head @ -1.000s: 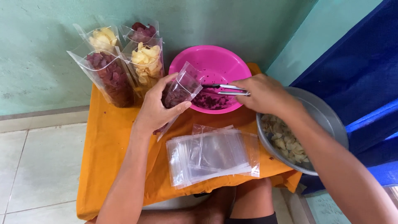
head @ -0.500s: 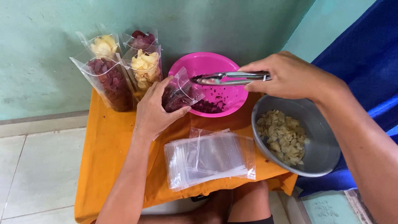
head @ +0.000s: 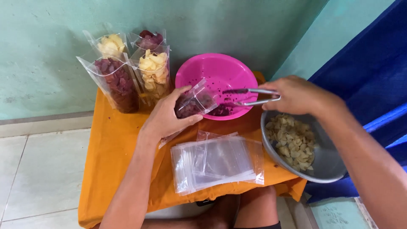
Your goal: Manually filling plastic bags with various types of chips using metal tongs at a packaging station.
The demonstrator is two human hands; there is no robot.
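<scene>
At frame centre, the left hand (head: 167, 118) grips a clear zip bag (head: 196, 103) (part-filled with purple chips); the right hand (head: 296, 95) clasps metal tongs (head: 250, 96) over the pink bowl (head: 212, 70).

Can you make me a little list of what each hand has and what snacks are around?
Left hand: holds a small clear bag with dark red chips
Right hand: holds metal tongs over the pink bowl
Metal bowl: pale chips
By the wall: four filled bags, red and yellow chips
Orange cloth: pile of empty clear bags
</scene>
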